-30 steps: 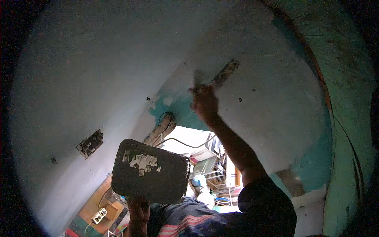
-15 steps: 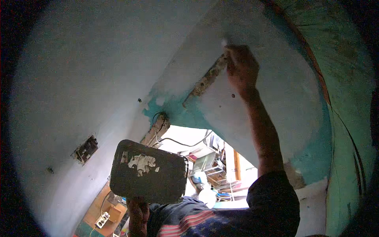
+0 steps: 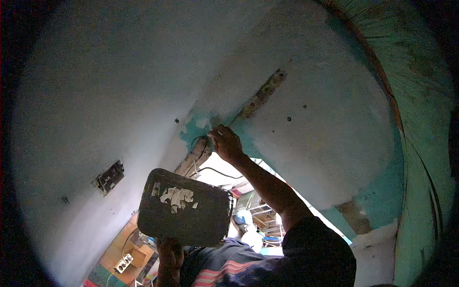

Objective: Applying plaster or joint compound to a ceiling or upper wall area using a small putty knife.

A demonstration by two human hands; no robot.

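Dark board (image 3: pixel 191 222): held out in front of the body at lower centre, its broad face in view, torn white patches (image 3: pixel 177 197) stuck to it.
Left hand (image 3: pixel 170 252): closed on the board's near edge, keeping it where it was half a second ago.
Right hand (image 3: pixel 227 142): down from the strip's upper end — now at its lower end, beside the opening's corner. Fingers curled; whether they grip a tool, an onlooker cannot tell.
Bare strip (image 3: pixel 262 97): a rough brown streak in the pale wall (image 3: pixel 325 143), uncovered again now the hand has left its top. The work, it would seem, has shifted to the teal patch (image 3: pixel 246 136) below.
Black wire (image 3: pixel 221 171): curving across the bright opening, just below the right hand.
Wall box (image 3: pixel 110 177): recessed in the left wall, well apart from both hands.
Power strip (image 3: pixel 124 263): white, at lower left — near no action.
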